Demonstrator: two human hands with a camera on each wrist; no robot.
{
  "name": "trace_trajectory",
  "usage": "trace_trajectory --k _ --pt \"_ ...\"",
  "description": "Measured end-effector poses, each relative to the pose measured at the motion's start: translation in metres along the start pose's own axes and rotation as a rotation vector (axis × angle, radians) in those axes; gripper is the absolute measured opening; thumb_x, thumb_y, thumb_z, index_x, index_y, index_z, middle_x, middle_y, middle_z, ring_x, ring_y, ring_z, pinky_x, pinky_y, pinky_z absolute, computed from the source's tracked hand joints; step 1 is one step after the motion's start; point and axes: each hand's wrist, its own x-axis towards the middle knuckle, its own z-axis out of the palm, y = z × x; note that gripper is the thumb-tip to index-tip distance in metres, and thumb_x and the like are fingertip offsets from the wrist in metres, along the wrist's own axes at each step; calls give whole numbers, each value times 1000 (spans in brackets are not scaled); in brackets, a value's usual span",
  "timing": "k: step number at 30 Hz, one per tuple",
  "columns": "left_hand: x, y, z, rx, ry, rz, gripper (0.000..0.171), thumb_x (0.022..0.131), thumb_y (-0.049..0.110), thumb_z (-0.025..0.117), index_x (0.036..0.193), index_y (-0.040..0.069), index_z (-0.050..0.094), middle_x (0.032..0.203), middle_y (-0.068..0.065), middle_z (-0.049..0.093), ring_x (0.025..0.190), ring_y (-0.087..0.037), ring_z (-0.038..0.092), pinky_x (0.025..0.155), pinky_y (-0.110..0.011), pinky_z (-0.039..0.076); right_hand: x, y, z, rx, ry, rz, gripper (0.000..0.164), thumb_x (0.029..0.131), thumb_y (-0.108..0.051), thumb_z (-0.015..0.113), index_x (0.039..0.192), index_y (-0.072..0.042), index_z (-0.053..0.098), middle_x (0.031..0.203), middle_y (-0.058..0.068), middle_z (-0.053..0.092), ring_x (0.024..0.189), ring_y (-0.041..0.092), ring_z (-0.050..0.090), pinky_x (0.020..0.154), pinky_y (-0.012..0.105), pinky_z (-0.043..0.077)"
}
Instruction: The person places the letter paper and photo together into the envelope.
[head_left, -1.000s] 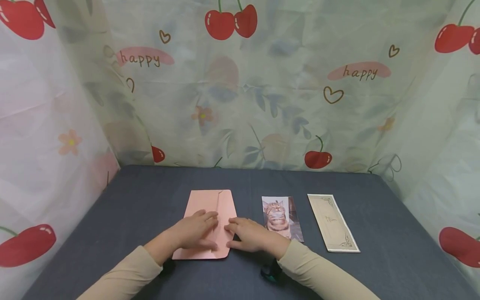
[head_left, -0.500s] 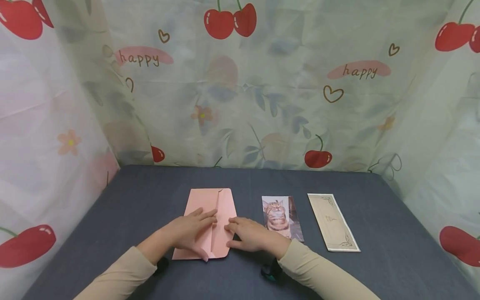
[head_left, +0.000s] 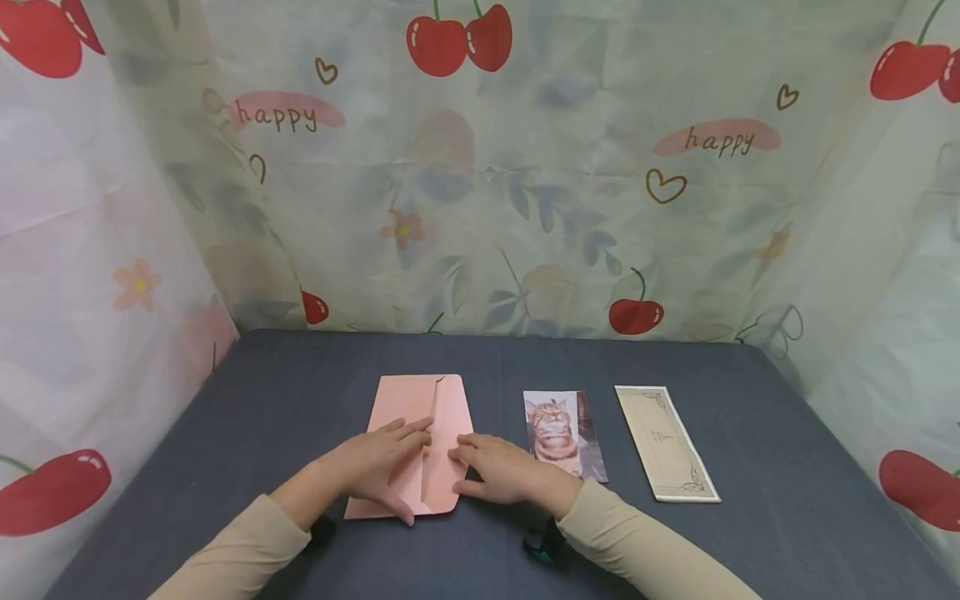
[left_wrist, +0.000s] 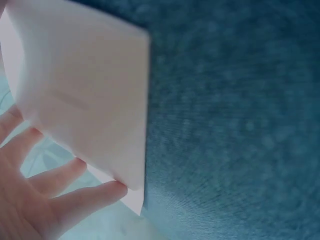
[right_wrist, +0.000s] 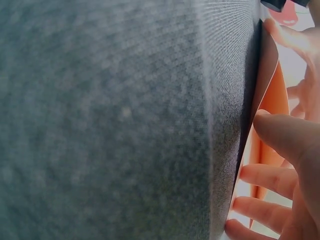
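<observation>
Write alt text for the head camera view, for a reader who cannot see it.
Two hands rest on a pink envelope lying on a dark table: the left hand lies flat on it, the right hand touches its right edge. To the right lie a cat photo and a cream card.

pink envelope (head_left: 420,442) matt paper; photo (head_left: 558,433) glossy; tabletop (head_left: 262,400) dark woven cloth, fine rough texture.

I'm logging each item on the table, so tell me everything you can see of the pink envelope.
The pink envelope looks like plain paper and lies flat on the dark table, left of the cat photo. Its long flap on the right side is slightly raised. The left hand rests on it, and the right hand touches the flap edge.
</observation>
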Motion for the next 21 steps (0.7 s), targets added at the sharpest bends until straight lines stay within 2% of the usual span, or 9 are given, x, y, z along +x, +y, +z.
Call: trace_trajectory --k 12,21 --pt "-1 -4 0 -3 73 69 98 60 68 73 133 9 43 151 -11 33 132 -39 40 101 -49 40 1 3 2 11 3 -3 51 91 -44 54 132 -14 52 141 11 48 129 27 47 105 41 39" --pt "0 -6 0 -25 56 66 97 59 68 73 133 13 42 151 -8 33 134 -34 39 102 -48 40 -1 3 -3 45 49 -15 46 90 -40 58 126 -12 56 135 13 53 124 27 51 102 42 42"
